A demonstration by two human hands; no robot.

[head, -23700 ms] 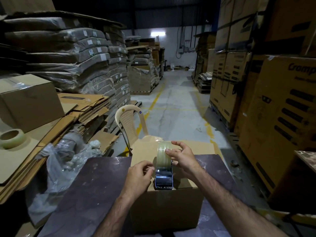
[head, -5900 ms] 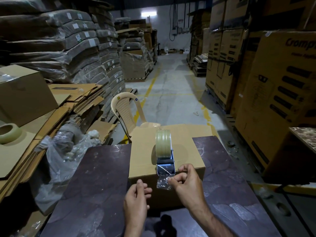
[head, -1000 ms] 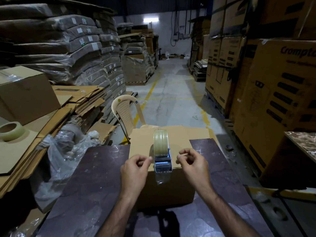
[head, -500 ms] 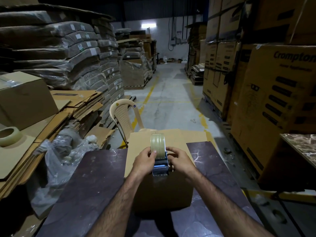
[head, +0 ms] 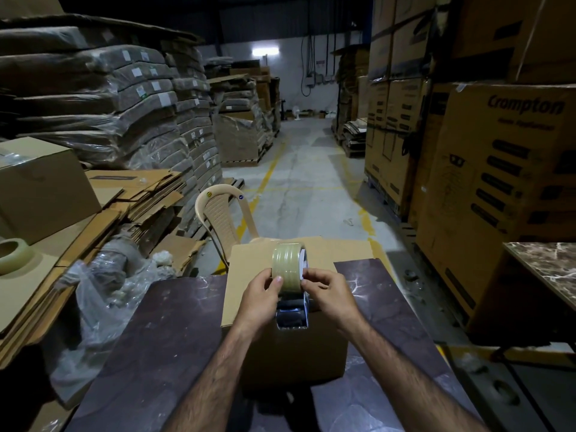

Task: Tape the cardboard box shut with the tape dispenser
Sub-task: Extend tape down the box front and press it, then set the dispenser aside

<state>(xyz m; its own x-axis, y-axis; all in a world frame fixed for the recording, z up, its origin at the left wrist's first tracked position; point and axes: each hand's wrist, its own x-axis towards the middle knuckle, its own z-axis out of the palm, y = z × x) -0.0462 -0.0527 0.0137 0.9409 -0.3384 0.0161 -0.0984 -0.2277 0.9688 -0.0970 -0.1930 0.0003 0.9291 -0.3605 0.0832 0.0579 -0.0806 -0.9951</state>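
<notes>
A brown cardboard box stands on a dark marble-patterned table in front of me, its top flaps closed. On its near top edge sits a blue tape dispenser with a roll of clear tape standing upright. My left hand grips the roll from the left, thumb pressed on the tape face. From the right, my right hand pinches the roll's side with its fingertips. The dispenser's lower body shows between the two hands.
A beige plastic chair stands just behind the box. Flattened cartons, a sealed box, a spare tape roll and crumpled plastic lie left. Tall printed cartons line the right, with a second marble table there.
Both hands went from beside the dispenser to closing on it, then slid up onto the tape roll. The left thumb now presses on the roll's face.
</notes>
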